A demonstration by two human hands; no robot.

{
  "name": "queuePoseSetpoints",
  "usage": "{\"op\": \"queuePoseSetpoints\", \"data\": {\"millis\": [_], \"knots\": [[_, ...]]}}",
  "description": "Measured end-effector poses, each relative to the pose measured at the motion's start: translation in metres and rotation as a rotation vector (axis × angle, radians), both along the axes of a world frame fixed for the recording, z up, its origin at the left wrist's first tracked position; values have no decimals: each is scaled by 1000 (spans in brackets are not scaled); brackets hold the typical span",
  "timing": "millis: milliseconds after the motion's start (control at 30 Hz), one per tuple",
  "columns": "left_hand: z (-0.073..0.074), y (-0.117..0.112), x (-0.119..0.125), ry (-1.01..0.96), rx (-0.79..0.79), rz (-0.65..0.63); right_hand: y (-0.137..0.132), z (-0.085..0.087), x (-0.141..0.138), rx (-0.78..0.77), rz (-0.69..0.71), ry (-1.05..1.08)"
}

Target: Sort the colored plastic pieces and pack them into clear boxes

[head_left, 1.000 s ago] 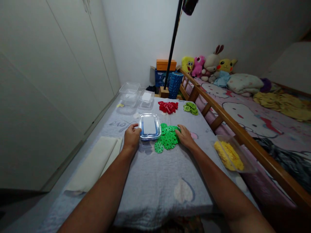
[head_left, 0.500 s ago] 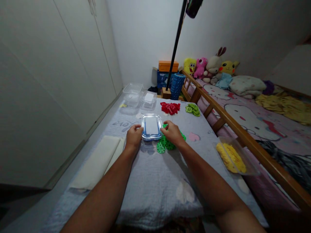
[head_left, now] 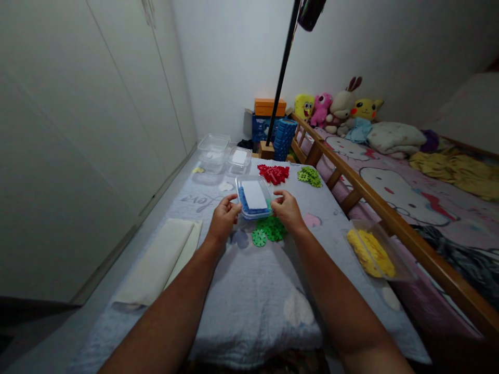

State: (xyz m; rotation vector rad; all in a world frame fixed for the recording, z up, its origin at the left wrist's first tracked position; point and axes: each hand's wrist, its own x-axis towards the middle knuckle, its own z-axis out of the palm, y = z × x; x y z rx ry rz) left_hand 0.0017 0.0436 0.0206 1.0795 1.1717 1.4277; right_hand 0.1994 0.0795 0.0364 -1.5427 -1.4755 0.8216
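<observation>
A clear plastic container (head_left: pixel 254 196) with a lid, a white label on top and blue pieces inside is held off the table, slightly tilted. My left hand (head_left: pixel 225 219) pinches its left side, thumb and fingers at the edge. My right hand (head_left: pixel 288 212) grips the right edge between thumb and fingers. Just below the container, a pile of green snowflake-shaped plastic discs (head_left: pixel 270 229) lies on the cloth, partly hidden by the container and my right hand.
Red pieces (head_left: pixel 274 174) and light green pieces (head_left: pixel 309 176) lie farther back. Two clear containers (head_left: pixel 213 150) (head_left: pixel 239 158) stand at the back left. A folded cream cloth (head_left: pixel 159 262) lies left; a bag of yellow pieces (head_left: pixel 371 253) lies right, by the wooden bed rail (head_left: pixel 351 179).
Both hands have moved the container slightly to the right and turned it, so it tilts. The blue contents show more clearly, and more of the left of the cloth print is uncovered.
</observation>
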Motion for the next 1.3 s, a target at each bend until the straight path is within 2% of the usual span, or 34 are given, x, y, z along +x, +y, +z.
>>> {"op": "queuePoseSetpoints", "data": {"millis": [100,200,400,600,767,900,1000,1133,1200,1300], "knots": [[1,-3,4,-7,10,-74,0,5,29,29,-25,68],[-1,-2,4,-10,1,-81,1,10,65,54,-112,69],[-6,-1,4,21,-24,-66,8,13,133,26,-349,-164],[-9,-2,6,42,-42,-67,16,3,163,-53,-433,-360],[-13,-1,6,47,-64,-61,14,3,167,-96,-450,-601],[-13,-2,7,48,-79,-55,6,10,150,-20,-459,-902],[-13,-3,8,50,-81,-63,1,15,122,62,-353,-991],[-15,-2,6,59,-88,-69,-1,17,88,14,-138,-1039],[-16,0,5,63,-97,-68,1,17,83,-9,-112,-1056],[-18,1,4,66,-99,-70,4,15,89,-16,-120,-1088]]}}
